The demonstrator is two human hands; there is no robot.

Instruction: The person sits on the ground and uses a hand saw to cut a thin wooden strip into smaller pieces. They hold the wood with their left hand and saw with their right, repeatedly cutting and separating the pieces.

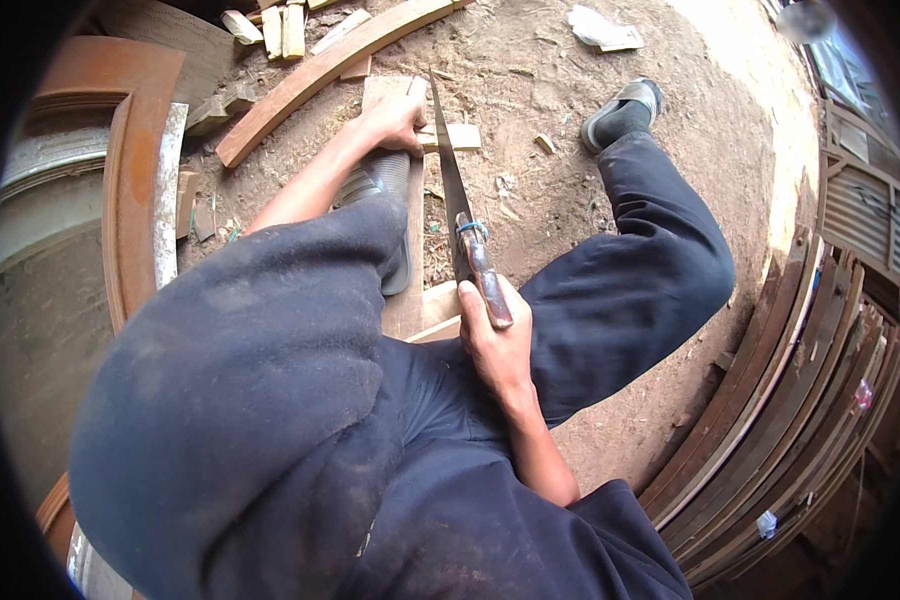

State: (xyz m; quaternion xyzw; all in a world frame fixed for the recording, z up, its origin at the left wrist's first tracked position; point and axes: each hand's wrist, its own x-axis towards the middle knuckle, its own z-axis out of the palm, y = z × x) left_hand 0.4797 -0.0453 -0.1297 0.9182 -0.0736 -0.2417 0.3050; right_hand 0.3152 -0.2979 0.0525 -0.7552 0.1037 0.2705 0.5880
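Saw (453,185): likely light, springy
Right grip (500,345): wrapped round handle (482,268), proper hold
Left grip (394,122): at plank (402,316); closure I can't tell

Clad in loose, dusty navy trousers (260,340); shod toward one o'clock in grey slipper (642,95) over dark sock (627,121).

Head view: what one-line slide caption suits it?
Right hand holds a handsaw; left hand and left foot rest on a wooden board.
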